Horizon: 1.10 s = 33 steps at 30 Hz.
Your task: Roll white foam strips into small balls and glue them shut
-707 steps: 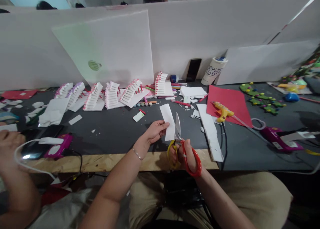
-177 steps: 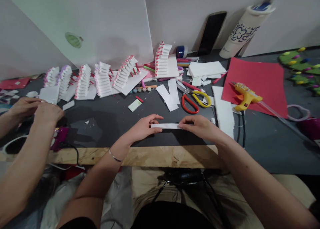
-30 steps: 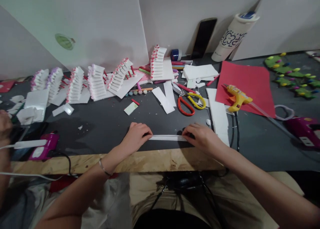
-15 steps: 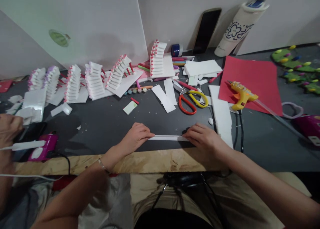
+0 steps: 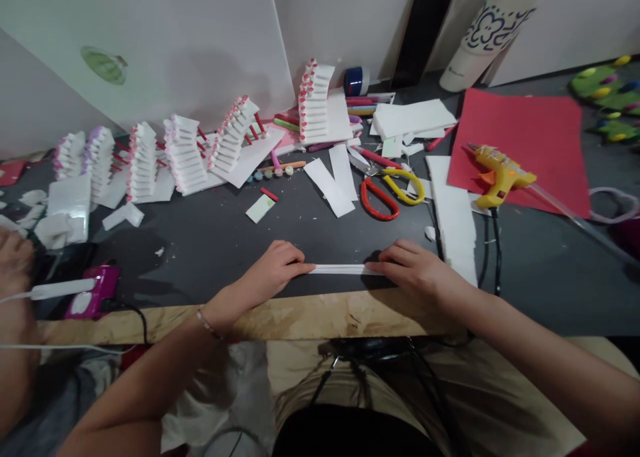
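Note:
A narrow folded strip of white paper (image 5: 341,269) stretches level between my two hands, just above or on the dark table near its wooden front edge. Its left end is pinched by my left hand (image 5: 275,270), thumb and fingers closed. At the other end my right hand (image 5: 413,267) grips the strip the same way, its fingers covering that end. Beyond the strip lie two loose white paper pieces (image 5: 330,187) and pliers (image 5: 383,194) with one red and one yellow handle.
White stepped models with pink tips (image 5: 230,134) line the back left. At right a yellow glue gun (image 5: 503,170) rests on red sheet (image 5: 560,130), beside white foam (image 5: 453,224). A purple power block (image 5: 95,294) and another person's hand (image 5: 15,260) are at far left.
The view has shifted slightly, so the table items sit a little differently in it. Both hands still hold the paper strip; my left thumb now lies straighter along its end.

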Available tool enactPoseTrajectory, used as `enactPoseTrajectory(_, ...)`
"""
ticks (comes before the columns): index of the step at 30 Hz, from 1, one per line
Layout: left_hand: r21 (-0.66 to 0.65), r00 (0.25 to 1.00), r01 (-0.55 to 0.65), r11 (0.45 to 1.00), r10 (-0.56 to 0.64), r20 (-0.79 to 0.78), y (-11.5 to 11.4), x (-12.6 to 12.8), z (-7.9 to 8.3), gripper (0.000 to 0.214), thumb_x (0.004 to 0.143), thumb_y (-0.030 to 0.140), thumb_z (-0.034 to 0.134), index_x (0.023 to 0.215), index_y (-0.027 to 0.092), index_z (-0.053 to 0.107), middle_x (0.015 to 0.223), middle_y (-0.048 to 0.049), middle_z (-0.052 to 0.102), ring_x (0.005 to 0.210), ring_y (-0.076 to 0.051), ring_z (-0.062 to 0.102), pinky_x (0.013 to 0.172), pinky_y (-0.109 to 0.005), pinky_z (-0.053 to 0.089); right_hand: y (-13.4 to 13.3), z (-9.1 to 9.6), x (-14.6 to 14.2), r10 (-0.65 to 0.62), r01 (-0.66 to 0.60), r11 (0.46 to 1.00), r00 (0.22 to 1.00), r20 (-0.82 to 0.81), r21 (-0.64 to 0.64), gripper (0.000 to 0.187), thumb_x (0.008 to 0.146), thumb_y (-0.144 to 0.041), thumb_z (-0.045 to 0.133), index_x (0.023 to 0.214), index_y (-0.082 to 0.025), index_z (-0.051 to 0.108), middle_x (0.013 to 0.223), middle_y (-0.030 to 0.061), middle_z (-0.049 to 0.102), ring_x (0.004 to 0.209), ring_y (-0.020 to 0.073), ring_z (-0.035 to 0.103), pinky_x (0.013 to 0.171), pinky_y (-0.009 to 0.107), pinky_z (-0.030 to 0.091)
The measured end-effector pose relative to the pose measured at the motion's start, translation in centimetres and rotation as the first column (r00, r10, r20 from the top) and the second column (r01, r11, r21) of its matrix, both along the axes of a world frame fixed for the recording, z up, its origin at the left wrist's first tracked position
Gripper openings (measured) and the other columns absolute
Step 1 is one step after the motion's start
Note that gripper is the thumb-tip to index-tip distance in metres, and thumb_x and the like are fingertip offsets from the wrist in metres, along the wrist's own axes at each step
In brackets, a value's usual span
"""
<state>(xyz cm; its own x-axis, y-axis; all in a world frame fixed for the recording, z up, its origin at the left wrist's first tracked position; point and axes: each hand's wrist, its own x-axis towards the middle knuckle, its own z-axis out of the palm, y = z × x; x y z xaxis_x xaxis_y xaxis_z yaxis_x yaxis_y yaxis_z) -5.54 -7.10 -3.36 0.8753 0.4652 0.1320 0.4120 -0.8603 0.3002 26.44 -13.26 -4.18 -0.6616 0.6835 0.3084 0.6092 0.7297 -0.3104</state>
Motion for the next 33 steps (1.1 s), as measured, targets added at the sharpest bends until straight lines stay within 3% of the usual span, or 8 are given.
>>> enactPoseTrajectory(5, 0.071, 0.998, 0.048, 0.996, -0.044, -0.055, 0.0, 0.1, 0.4, 0.031, 0.1, 0.02, 0.036, 0.111, 0.02, 0.065, 0.09, -0.0052, 0.063, 0.09, -0.016, 0.054, 0.083, -0.032, 0.041, 0.0, 0.4, 0.2, 0.048, -0.052, 0.998, 0.992, 0.113, 0.033, 0.035, 0.092, -0.008, 0.038, 0.111, -0.012, 0.066, 0.092, 0.012, 0.064, 0.085, 0.0204, 0.051, 0.077, 0.033, 0.045)
enactPoseTrajectory(8, 0.118, 0.993, 0.055, 0.991, -0.042, -0.11, -0.3, 0.0, 1.1, 0.03, 0.1, 0.018, 0.036, 0.116, 0.019, 0.062, 0.095, -0.0058, 0.064, 0.093, -0.017, 0.054, 0.083, -0.031, 0.042, -0.9, 1.0, -0.2, 0.015, -0.045, 0.991, 0.97, 0.242, 0.122, 0.034, 0.089, -0.007, 0.041, 0.114, -0.008, 0.065, 0.089, 0.0126, 0.064, 0.084, 0.0226, 0.05, 0.076, 0.035, 0.044)
enactPoseTrajectory(11, 0.202, 0.983, 0.048, 0.978, -0.011, -0.183, -1.6, 0.5, 2.0, 0.03, 0.099, 0.014, 0.036, 0.116, 0.016, 0.06, 0.102, -0.0081, 0.064, 0.098, -0.019, 0.054, 0.086, -0.033, 0.043, -2.4, 1.7, -1.3, -0.09, 0.007, 0.973, 0.934, 0.346, 0.232, 0.035, 0.085, -0.004, 0.045, 0.114, -0.005, 0.065, 0.086, 0.0121, 0.064, 0.082, 0.0236, 0.05, 0.074, 0.035, 0.042)
enactPoseTrajectory(15, 0.287, 0.939, -0.028, 0.957, 0.123, -0.32, -4.6, 2.7, 2.4, 0.028, 0.096, 0.01, 0.037, 0.111, 0.007, 0.061, 0.107, -0.0136, 0.064, 0.099, -0.023, 0.057, 0.083, -0.035, 0.046, -4.2, 2.3, -3.1, -0.258, 0.134, 0.941, 0.877, 0.405, 0.31, 0.04, 0.08, 0.003, 0.045, 0.115, -0.002, 0.064, 0.092, 0.0139, 0.066, 0.085, 0.0244, 0.051, 0.075, 0.036, 0.042)
enactPoseTrajectory(21, 0.311, 0.837, -0.285, 0.907, 0.393, -0.381, -8.0, 5.8, 1.8, 0.031, 0.096, 0.02, 0.044, 0.117, 0.002, 0.057, 0.111, -0.019, 0.061, 0.097, -0.026, 0.057, 0.079, -0.037, 0.047, -5.1, 2.2, -4.0, -0.315, 0.199, 0.932, 0.858, 0.406, 0.302, 0.039, 0.081, 0.0, 0.047, 0.117, 0.0, 0.063, 0.096, 0.0174, 0.066, 0.087, 0.0271, 0.053, 0.075, 0.038, 0.043)
enactPoseTrajectory(27, 0.239, 0.811, -0.378, 0.894, 0.444, -0.38, -8.6, 7.2, 2.6, 0.052, 0.094, 0.039, 0.053, 0.139, 0.014, 0.045, 0.106, -0.0161, 0.06, 0.097, -0.028, 0.055, 0.079, -0.04, 0.045, -5.4, 2.0, -3.6, -0.344, 0.278, 0.935, 0.859, 0.378, 0.219, 0.042, 0.084, -0.003, 0.045, 0.122, -0.006, 0.061, 0.099, 0.0168, 0.067, 0.087, 0.028, 0.054, 0.075, 0.04, 0.043)
enactPoseTrajectory(33, 0.241, 0.774, -0.387, 0.89, 0.456, -0.44, -8.5, 7.8, 3.1, 0.059, 0.09, 0.047, 0.055, 0.142, 0.021, 0.044, 0.1, -0.0131, 0.058, 0.094, -0.027, 0.053, 0.077, -0.038, 0.042, -5.8, 1.5, -3.2, -0.369, 0.31, 0.927, 0.861, 0.35, 0.214, 0.042, 0.084, -0.005, 0.049, 0.125, -0.007, 0.06, 0.101, 0.0163, 0.065, 0.087, 0.027, 0.053, 0.073, 0.038, 0.041)
